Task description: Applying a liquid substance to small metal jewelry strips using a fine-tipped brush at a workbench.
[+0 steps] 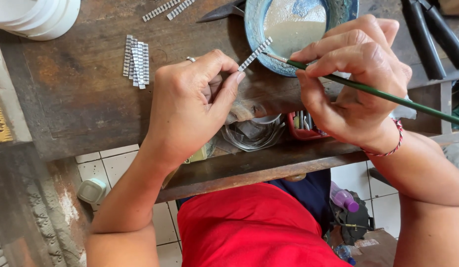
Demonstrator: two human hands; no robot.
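Centrally, the left hand (pixel 190 106) pinches a small ridged metal strip (pixel 255 54); the right hand (pixel 355 81) grips a green brush (pixel 378 92), whose tip should touch lightly, beside the blue bowl (pixel 254 42).

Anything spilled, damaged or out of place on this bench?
Nothing stands out. The left hand pinches a silver strip, the right hand holds a green brush to it, and the bowl sits upright, unspilled.

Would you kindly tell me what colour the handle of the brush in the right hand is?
The brush handle is dark green, held in the right hand; the head view shows it.
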